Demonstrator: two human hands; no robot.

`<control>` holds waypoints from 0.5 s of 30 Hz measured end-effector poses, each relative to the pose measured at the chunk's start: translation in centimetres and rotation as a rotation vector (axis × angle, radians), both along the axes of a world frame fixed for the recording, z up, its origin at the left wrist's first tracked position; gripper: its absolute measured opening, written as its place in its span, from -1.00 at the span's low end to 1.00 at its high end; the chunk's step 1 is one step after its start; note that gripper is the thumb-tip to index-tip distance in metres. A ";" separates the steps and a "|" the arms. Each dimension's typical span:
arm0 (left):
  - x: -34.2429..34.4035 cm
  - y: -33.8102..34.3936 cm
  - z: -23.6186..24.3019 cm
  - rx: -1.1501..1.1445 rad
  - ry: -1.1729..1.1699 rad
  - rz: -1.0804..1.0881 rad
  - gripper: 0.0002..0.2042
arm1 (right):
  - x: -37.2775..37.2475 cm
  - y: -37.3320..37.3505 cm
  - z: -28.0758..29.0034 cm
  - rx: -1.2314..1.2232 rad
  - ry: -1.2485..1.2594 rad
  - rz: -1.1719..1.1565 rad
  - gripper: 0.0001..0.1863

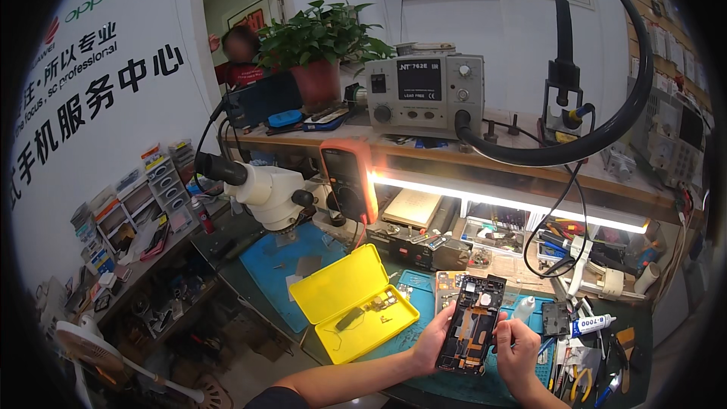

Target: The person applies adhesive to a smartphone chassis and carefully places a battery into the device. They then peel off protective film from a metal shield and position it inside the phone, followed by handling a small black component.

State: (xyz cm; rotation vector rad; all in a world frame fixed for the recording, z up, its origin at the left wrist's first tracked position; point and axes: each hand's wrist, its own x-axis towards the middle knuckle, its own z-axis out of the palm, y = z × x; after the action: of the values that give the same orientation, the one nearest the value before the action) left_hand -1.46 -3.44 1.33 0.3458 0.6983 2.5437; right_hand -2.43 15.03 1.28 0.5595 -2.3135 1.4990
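Note:
An opened smartphone (471, 327) with its back off shows dark framing, orange-brown flex cables and a round pale coil near the top. My left hand (434, 339) is closed round its left edge, holding it tilted above the bench. At the phone's right edge, my right hand (518, 350) has its fingers curled in, thumb against the forefinger; anything between them is hidden. Left of the phone lies an open yellow plastic case (338, 285) with small metal phone parts (379, 303) and a dark strip with a thin cable inside. A white-capped bottle (524, 307) stands just behind my right hand.
A microscope (265, 195) and an orange multimeter (350, 182) stand at the back left. Pliers (581, 383), a glue tube (593, 324) and tools crowd the right. A hot-air station (432, 95) sits on the shelf, its thick hose arching right. A person (241, 60) is in the doorway.

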 end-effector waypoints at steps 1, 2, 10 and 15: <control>0.0 0.0 -0.1 -0.003 0.000 0.000 -0.38 | 0.0 0.0 0.0 0.002 0.001 -0.001 -0.70; -0.1 0.0 -0.1 -0.007 0.000 0.003 -0.38 | 0.0 0.0 0.0 0.003 0.002 0.000 -0.70; 0.0 -0.2 -0.2 -0.042 0.007 0.010 -0.38 | 0.2 -0.2 0.4 0.010 0.043 -0.004 -0.70; 0.4 -0.3 0.4 -0.048 -0.012 0.026 -0.38 | 0.2 -0.3 0.2 0.005 0.015 0.012 -0.71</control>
State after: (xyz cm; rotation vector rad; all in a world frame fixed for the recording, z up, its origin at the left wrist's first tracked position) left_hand -1.09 -3.75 1.70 0.3068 0.7622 2.5473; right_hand -2.21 14.72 1.52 0.5846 -2.3073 1.4898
